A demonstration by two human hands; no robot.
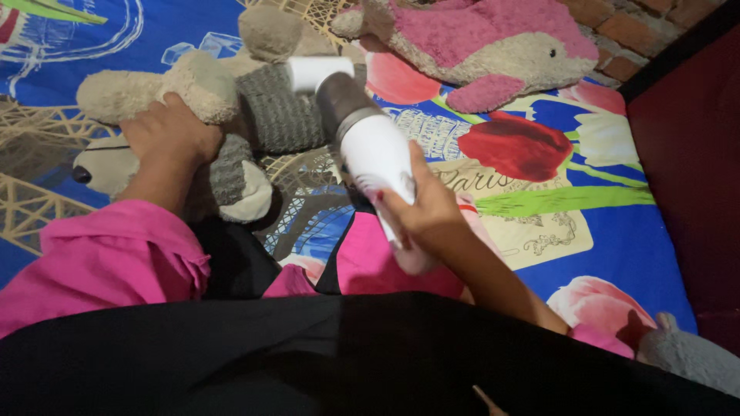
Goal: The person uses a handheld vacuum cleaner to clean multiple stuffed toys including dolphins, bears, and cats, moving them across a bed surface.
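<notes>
My left hand (pixel 171 132) grips a beige teddy bear (pixel 200 85) in a grey knitted sweater, which lies on its side on the bed. My right hand (pixel 420 208) holds a white and grey handheld vacuum-like device (pixel 362 131) by its handle. The device's nozzle end points at the bear's sweater and looks to be touching it. A pink sleeve covers my left forearm.
A pink and beige plush animal (pixel 493 42) lies at the back. The bed has a colourful sheet (pixel 617 231) with flowers and tower prints. A dark red wall (pixel 694 154) runs along the right. A grey plush piece (pixel 686 354) sits at lower right.
</notes>
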